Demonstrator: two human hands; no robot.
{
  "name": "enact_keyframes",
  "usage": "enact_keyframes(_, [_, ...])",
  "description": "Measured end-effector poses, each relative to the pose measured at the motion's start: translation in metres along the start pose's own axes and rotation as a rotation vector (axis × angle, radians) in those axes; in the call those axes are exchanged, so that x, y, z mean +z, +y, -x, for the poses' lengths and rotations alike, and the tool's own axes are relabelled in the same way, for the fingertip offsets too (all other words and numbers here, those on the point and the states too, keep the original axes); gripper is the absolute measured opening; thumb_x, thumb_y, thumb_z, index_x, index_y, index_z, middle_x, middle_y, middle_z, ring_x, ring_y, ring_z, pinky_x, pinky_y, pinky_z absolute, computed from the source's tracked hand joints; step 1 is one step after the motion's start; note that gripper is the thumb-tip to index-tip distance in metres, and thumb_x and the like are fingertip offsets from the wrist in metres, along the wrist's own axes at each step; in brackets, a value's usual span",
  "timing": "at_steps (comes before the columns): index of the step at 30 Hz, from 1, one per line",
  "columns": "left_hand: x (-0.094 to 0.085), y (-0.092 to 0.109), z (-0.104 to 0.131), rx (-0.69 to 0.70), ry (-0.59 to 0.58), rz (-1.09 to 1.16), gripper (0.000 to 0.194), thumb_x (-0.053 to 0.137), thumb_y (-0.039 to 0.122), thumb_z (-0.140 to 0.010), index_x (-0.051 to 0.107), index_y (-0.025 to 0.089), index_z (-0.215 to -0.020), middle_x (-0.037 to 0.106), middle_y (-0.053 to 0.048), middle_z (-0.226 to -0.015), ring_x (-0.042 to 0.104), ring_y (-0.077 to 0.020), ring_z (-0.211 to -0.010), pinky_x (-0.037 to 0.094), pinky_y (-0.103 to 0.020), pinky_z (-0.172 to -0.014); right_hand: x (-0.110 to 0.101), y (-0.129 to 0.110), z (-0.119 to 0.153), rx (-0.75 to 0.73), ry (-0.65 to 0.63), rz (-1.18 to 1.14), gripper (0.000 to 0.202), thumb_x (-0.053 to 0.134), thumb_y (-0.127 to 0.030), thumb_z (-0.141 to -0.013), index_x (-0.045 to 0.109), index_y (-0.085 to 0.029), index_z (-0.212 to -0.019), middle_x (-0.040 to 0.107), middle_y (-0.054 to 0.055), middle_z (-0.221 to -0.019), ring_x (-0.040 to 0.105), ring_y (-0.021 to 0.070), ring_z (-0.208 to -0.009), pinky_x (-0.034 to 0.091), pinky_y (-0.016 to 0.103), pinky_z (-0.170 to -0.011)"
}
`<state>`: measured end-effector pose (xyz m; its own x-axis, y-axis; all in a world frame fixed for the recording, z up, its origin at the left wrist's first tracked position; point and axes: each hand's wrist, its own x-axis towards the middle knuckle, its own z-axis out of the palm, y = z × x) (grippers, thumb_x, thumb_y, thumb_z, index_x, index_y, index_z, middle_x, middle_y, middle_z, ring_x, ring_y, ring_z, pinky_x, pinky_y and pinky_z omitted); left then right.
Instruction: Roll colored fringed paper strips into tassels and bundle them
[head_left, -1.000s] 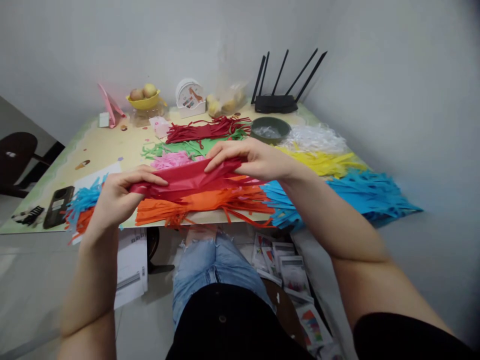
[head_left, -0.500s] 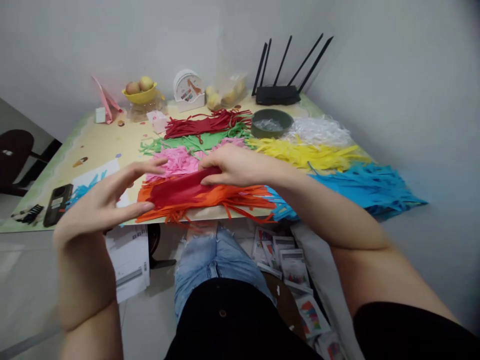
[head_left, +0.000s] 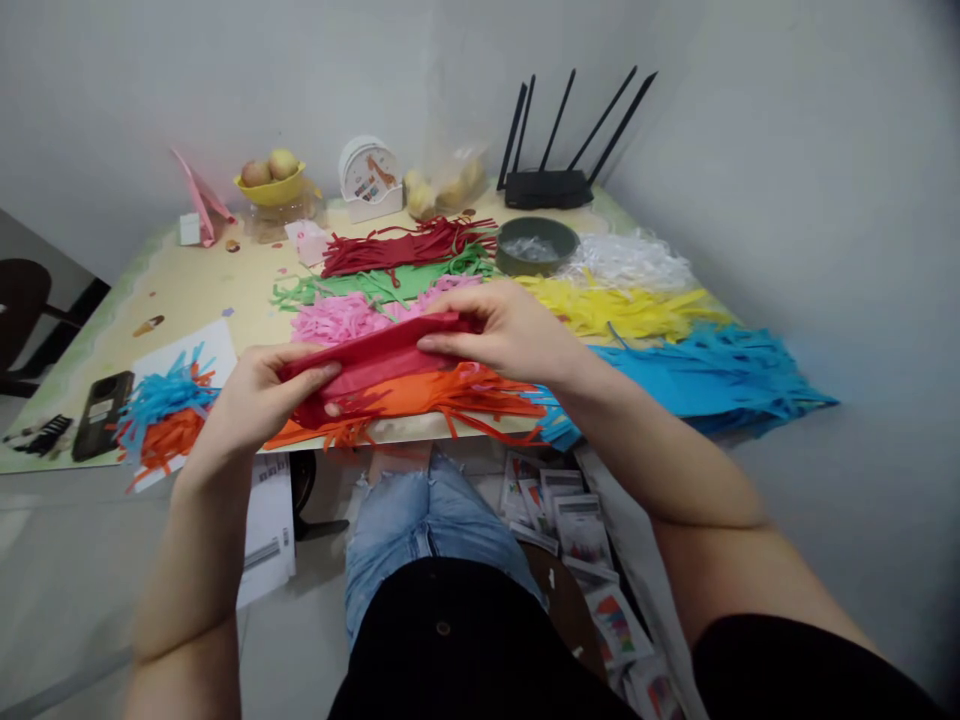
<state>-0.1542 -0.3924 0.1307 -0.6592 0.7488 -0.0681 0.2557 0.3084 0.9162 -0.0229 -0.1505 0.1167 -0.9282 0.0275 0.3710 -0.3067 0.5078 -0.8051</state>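
A strip of red tissue paper [head_left: 382, 352] stretches between my two hands, just above the table's front edge. My left hand [head_left: 274, 395] pinches its left end with the thumb on top. At the other end, my right hand [head_left: 495, 330] grips it between thumb and fingers. Under the strip lies fringed orange tissue paper [head_left: 442, 390], its cut ends spilling over the edge. Pink fringed paper [head_left: 341, 318] is just behind, partly covered by my right hand. Left of my left hand, blue tassels [head_left: 169, 395] and orange tassels [head_left: 171, 437] rest on a white sheet.
Green [head_left: 405, 280], dark red [head_left: 409, 250], yellow [head_left: 615, 305], white [head_left: 630, 262] and blue fringed paper [head_left: 697, 370] cover the table's middle and right. A dark green bowl [head_left: 536, 247], a router [head_left: 547, 188] and a yellow fruit bowl [head_left: 271, 188] stand behind. A phone [head_left: 103, 415] lies left.
My left hand has moved right and closed on the red strip's left end. The strip has been lifted off the orange paper. Orange tassels beside the blue ones have come into view.
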Motion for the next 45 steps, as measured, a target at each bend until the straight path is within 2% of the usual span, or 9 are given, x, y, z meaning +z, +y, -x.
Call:
enact_keyframes(5, [0.005, -0.009, 0.004, 0.111, 0.153, 0.230, 0.021, 0.080, 0.030, -0.073, 0.080, 0.017, -0.090, 0.064, -0.001, -0.054, 0.062, -0.0146, -0.047, 0.052, -0.022, -0.047, 0.011, 0.009, 0.008, -0.047, 0.117, -0.205, 0.018, 0.066, -0.025, -0.087, 0.076, -0.017, -0.098, 0.073, 0.003, -0.090, 0.063, 0.0114, -0.072, 0.049, 0.022, -0.064])
enact_keyframes(10, [0.008, -0.011, 0.008, 0.300, 0.076, 0.342, 0.002, 0.078, 0.020, -0.074, 0.079, 0.020, -0.073, 0.066, -0.003, -0.059, 0.064, -0.0140, -0.056, 0.052, -0.022, -0.055, 0.017, 0.014, 0.012, -0.103, 0.211, -0.268, 0.018, 0.066, -0.029, -0.089, 0.072, -0.017, -0.078, 0.070, 0.003, -0.078, 0.062, 0.0106, -0.067, 0.052, 0.022, -0.063])
enact_keyframes(23, [0.003, -0.022, 0.011, 0.389, 0.098, 0.099, 0.010, 0.061, 0.019, -0.082, 0.068, 0.018, -0.075, 0.065, -0.004, -0.073, 0.060, -0.0162, -0.066, 0.048, -0.028, -0.064, 0.016, 0.007, 0.020, -0.444, 0.198, 0.069, 0.029, 0.057, -0.025, -0.096, 0.069, -0.018, -0.071, 0.072, 0.003, -0.072, 0.066, 0.0114, -0.067, 0.050, 0.024, -0.066])
enact_keyframes(28, [0.011, -0.014, 0.012, 0.523, 0.186, -0.164, 0.020, 0.065, 0.026, -0.085, 0.060, 0.019, -0.067, 0.059, -0.002, -0.066, 0.052, -0.0140, -0.061, 0.039, -0.028, -0.057, 0.022, 0.001, 0.023, -0.362, 0.292, 0.153, 0.026, 0.071, -0.026, -0.089, 0.059, -0.018, -0.068, 0.060, -0.002, -0.064, 0.052, 0.0085, -0.058, 0.043, 0.023, -0.058])
enact_keyframes(31, [0.018, -0.015, 0.011, 0.608, 0.295, -0.305, 0.030, 0.070, 0.020, -0.084, 0.051, 0.019, -0.062, 0.053, 0.001, -0.061, 0.048, -0.0116, -0.058, 0.035, -0.027, -0.055, 0.023, -0.002, 0.025, -0.198, 0.321, 0.078, 0.011, 0.072, -0.023, -0.086, 0.063, -0.018, -0.090, 0.064, -0.001, -0.082, 0.053, 0.0078, -0.063, 0.043, 0.021, -0.058])
enact_keyframes(33, [0.020, -0.018, 0.012, 0.636, 0.329, -0.356, 0.030, 0.071, 0.019, -0.084, 0.049, 0.020, -0.063, 0.055, 0.001, -0.063, 0.051, -0.0112, -0.059, 0.036, -0.026, -0.055, 0.023, -0.005, 0.024, -0.116, 0.279, 0.031, 0.024, 0.072, -0.023, -0.086, 0.065, -0.018, -0.109, 0.068, 0.002, -0.097, 0.060, 0.0101, -0.074, 0.048, 0.023, -0.066])
enact_keyframes(35, [0.020, -0.020, 0.012, 0.631, 0.376, -0.378, 0.023, 0.074, 0.020, -0.083, 0.054, 0.020, -0.071, 0.061, 0.001, -0.071, 0.055, -0.0109, -0.062, 0.040, -0.024, -0.056, 0.021, -0.006, 0.023, -0.066, 0.232, 0.027, 0.026, 0.071, -0.023, -0.086, 0.068, -0.018, -0.111, 0.071, 0.004, -0.101, 0.064, 0.0129, -0.082, 0.050, 0.025, -0.073])
enact_keyframes(39, [0.017, -0.017, 0.013, 0.540, 0.410, -0.408, 0.022, 0.077, 0.025, -0.081, 0.065, 0.021, -0.099, 0.071, -0.001, -0.087, 0.064, -0.0121, -0.071, 0.050, -0.023, -0.065, 0.017, -0.008, 0.022, -0.037, 0.210, 0.049, 0.004, 0.071, -0.020, -0.084, 0.071, -0.016, -0.085, 0.072, 0.004, -0.087, 0.064, 0.0151, -0.080, 0.050, 0.027, -0.075])
enact_keyframes(45, [0.018, -0.011, 0.015, 0.300, 0.236, -0.038, 0.020, 0.076, 0.034, -0.084, 0.063, 0.019, -0.086, 0.072, -0.002, -0.070, 0.070, -0.0163, -0.062, 0.058, -0.026, -0.065, 0.018, -0.009, 0.023, -0.029, 0.210, -0.077, 0.003, 0.069, -0.018, -0.085, 0.068, -0.015, -0.084, 0.070, 0.002, -0.082, 0.065, 0.0118, -0.072, 0.052, 0.024, -0.068])
